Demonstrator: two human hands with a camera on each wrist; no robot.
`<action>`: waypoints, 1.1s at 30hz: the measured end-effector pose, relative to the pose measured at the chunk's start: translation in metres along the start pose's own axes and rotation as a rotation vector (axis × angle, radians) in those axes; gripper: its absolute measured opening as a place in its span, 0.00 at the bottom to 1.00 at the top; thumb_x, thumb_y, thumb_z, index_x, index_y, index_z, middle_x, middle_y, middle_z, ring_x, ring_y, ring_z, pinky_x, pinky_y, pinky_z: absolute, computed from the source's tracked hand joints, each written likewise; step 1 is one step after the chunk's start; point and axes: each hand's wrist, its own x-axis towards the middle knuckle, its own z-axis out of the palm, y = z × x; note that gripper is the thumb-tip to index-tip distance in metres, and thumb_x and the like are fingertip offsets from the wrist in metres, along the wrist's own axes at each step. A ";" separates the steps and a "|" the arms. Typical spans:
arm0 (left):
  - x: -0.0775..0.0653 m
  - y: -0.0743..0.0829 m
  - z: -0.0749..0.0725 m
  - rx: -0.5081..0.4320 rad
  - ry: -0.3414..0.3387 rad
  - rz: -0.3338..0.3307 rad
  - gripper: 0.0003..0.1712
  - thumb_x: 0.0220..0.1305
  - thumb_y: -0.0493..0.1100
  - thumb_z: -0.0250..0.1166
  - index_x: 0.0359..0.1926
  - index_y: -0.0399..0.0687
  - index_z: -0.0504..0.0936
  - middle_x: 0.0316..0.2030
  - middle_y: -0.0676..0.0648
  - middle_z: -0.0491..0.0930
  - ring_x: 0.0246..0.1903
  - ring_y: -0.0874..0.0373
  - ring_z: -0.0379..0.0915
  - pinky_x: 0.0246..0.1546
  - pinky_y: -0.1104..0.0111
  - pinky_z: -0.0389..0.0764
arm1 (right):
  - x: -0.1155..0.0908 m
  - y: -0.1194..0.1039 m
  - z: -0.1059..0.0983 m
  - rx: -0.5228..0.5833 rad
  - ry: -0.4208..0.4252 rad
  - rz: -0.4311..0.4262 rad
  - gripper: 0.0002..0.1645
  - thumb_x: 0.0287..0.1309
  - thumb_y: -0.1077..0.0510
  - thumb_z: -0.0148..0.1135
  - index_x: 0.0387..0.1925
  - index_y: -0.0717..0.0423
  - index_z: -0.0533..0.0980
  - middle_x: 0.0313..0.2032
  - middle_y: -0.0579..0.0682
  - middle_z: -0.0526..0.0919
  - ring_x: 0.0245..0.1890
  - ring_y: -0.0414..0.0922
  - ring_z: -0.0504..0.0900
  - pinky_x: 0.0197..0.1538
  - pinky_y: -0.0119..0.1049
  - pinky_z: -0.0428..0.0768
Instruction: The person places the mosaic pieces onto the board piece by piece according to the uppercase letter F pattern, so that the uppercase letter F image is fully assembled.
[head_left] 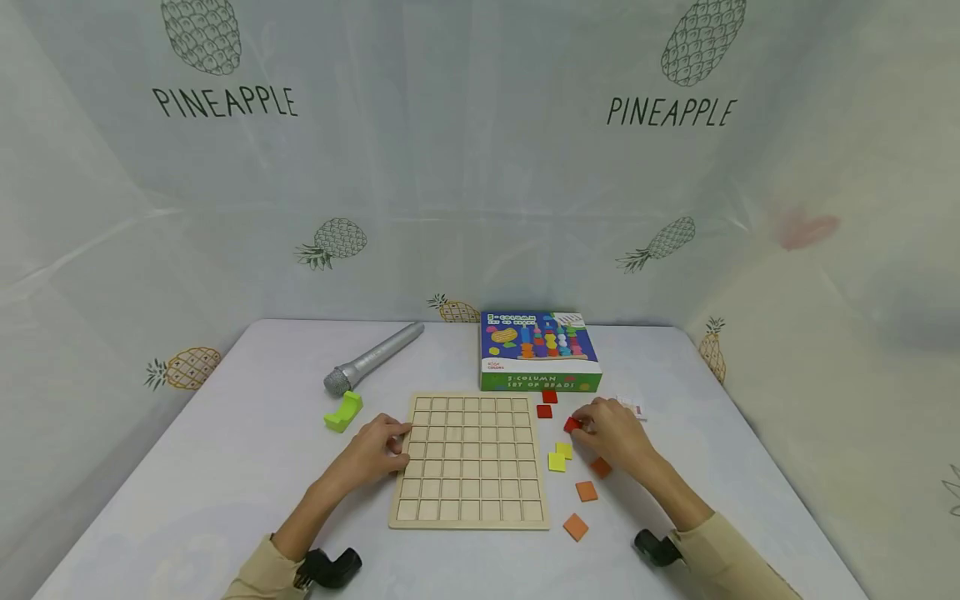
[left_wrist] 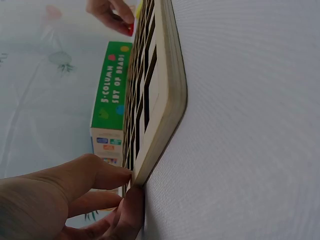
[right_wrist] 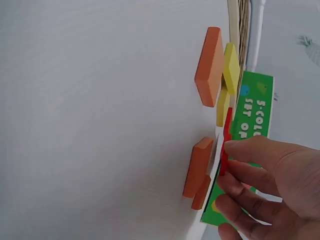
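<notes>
A wooden grid board (head_left: 468, 527) with rows of square recesses lies flat on the table. My left hand (head_left: 372, 454) holds its left edge, thumb and fingers right at the rim; in the left wrist view the fingertips (left_wrist: 132, 205) meet the board's side (left_wrist: 172, 95). To the right of the board, my right hand (head_left: 617, 433) pinches a small red square tile (head_left: 572, 425) between thumb and fingers. That red tile (right_wrist: 226, 142) is seen edge-on in the right wrist view. Two yellow tiles (head_left: 557, 462) and three orange tiles (head_left: 587, 492) lie near this hand.
Two more red tiles (head_left: 544, 412) lie by the board's upper right corner. Behind stands a bead-set box (head_left: 540, 367). A silver microphone (head_left: 375, 358) and a lime-green curved block (head_left: 343, 412) are at the back left. A pineapple-print curtain (head_left: 465, 167) hangs behind the table.
</notes>
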 end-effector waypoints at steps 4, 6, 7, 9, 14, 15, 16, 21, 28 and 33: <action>0.000 0.001 -0.001 0.006 0.003 0.004 0.30 0.49 0.32 0.68 0.57 0.30 0.79 0.43 0.41 0.77 0.34 0.59 0.72 0.31 0.74 0.70 | 0.003 -0.003 0.000 0.011 -0.001 0.002 0.16 0.50 0.54 0.74 0.41 0.56 0.86 0.35 0.49 0.84 0.35 0.44 0.75 0.40 0.38 0.79; -0.001 0.002 -0.001 0.009 0.004 0.008 0.30 0.49 0.32 0.67 0.57 0.30 0.79 0.43 0.41 0.77 0.34 0.59 0.72 0.31 0.74 0.70 | 0.004 -0.005 0.000 0.016 -0.002 -0.002 0.16 0.50 0.54 0.74 0.40 0.56 0.86 0.35 0.49 0.85 0.36 0.44 0.76 0.42 0.41 0.80; -0.001 0.003 -0.001 0.011 0.004 0.009 0.30 0.49 0.32 0.67 0.57 0.30 0.79 0.43 0.41 0.77 0.34 0.59 0.72 0.31 0.74 0.70 | 0.005 -0.006 0.001 0.015 -0.001 -0.006 0.16 0.50 0.54 0.74 0.41 0.56 0.86 0.35 0.48 0.85 0.37 0.44 0.76 0.43 0.42 0.80; -0.001 0.003 -0.002 0.009 0.004 0.010 0.30 0.49 0.32 0.67 0.57 0.29 0.79 0.43 0.40 0.77 0.34 0.59 0.72 0.32 0.74 0.70 | 0.007 -0.008 0.001 0.016 -0.001 -0.016 0.16 0.50 0.54 0.74 0.41 0.55 0.86 0.35 0.48 0.85 0.37 0.45 0.76 0.45 0.43 0.80; -0.001 0.003 -0.001 0.004 -0.001 0.004 0.30 0.48 0.32 0.67 0.57 0.29 0.78 0.44 0.40 0.77 0.35 0.59 0.72 0.31 0.74 0.70 | 0.013 -0.018 0.004 0.026 -0.019 -0.042 0.16 0.50 0.54 0.73 0.41 0.55 0.86 0.35 0.48 0.84 0.36 0.44 0.75 0.45 0.42 0.79; -0.001 0.003 -0.001 0.006 -0.002 0.002 0.30 0.48 0.32 0.67 0.57 0.29 0.78 0.44 0.40 0.77 0.35 0.59 0.72 0.31 0.74 0.70 | 0.014 -0.020 0.005 0.030 -0.026 -0.049 0.16 0.49 0.54 0.73 0.42 0.55 0.86 0.35 0.48 0.84 0.36 0.43 0.75 0.45 0.41 0.79; -0.001 0.003 -0.001 0.007 -0.003 0.003 0.30 0.48 0.32 0.67 0.57 0.29 0.78 0.44 0.40 0.77 0.35 0.59 0.72 0.31 0.74 0.70 | 0.015 -0.022 0.005 0.034 -0.034 -0.055 0.17 0.50 0.54 0.73 0.42 0.56 0.86 0.35 0.48 0.84 0.36 0.43 0.75 0.45 0.41 0.79; 0.000 0.003 0.000 0.005 -0.008 0.003 0.30 0.49 0.32 0.68 0.57 0.28 0.78 0.46 0.39 0.77 0.35 0.59 0.72 0.30 0.75 0.71 | 0.023 -0.036 0.007 0.050 -0.051 -0.093 0.16 0.49 0.56 0.73 0.42 0.56 0.86 0.34 0.47 0.83 0.35 0.42 0.74 0.43 0.38 0.79; 0.001 0.004 0.000 -0.005 -0.011 -0.011 0.30 0.49 0.31 0.69 0.57 0.28 0.78 0.46 0.39 0.76 0.36 0.58 0.72 0.31 0.75 0.70 | 0.034 -0.057 0.012 0.087 -0.069 -0.169 0.12 0.49 0.57 0.72 0.38 0.55 0.85 0.28 0.43 0.79 0.30 0.40 0.71 0.35 0.33 0.72; 0.000 0.002 -0.001 -0.005 -0.016 0.004 0.31 0.49 0.31 0.68 0.57 0.27 0.77 0.46 0.38 0.76 0.36 0.58 0.72 0.30 0.75 0.71 | 0.042 -0.070 0.017 0.094 -0.112 -0.207 0.12 0.50 0.56 0.72 0.39 0.54 0.85 0.30 0.44 0.81 0.31 0.40 0.71 0.38 0.34 0.74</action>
